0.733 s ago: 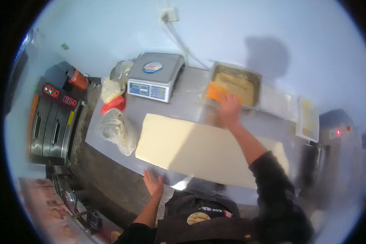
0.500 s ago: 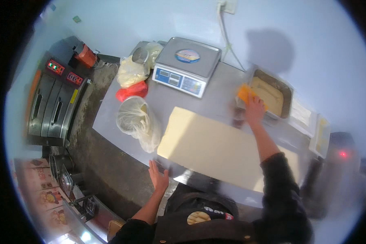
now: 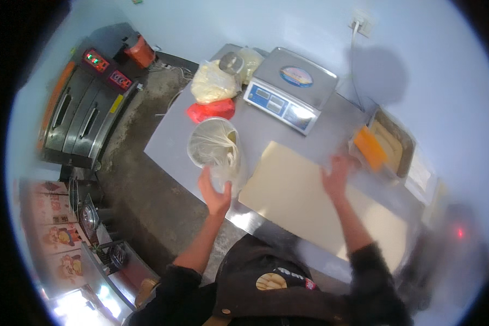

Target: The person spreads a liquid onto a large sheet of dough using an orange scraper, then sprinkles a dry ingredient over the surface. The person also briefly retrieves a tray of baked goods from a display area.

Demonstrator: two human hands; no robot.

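My left hand (image 3: 215,194) is raised with fingers apart, just below a clear plastic bag (image 3: 216,151) that stands open on the steel table (image 3: 171,141); whether it touches the bag I cannot tell. My right hand (image 3: 338,175) hovers, blurred and open, over the far edge of a pale cutting board (image 3: 304,201). It holds nothing. An orange scraper (image 3: 370,148) lies just beyond it, beside a metal tray (image 3: 392,142) of pale dough.
A digital scale (image 3: 292,88) stands at the back of the table. Left of it lie a yellowish bag (image 3: 214,84) and a red bag (image 3: 211,110). A deck oven (image 3: 79,114) stands on the left. The floor drops away below the table's near edge.
My right hand has drawn back from the orange scraper at the tray to above the board. My left hand has lifted off the table edge toward the clear bag. The view swung left.
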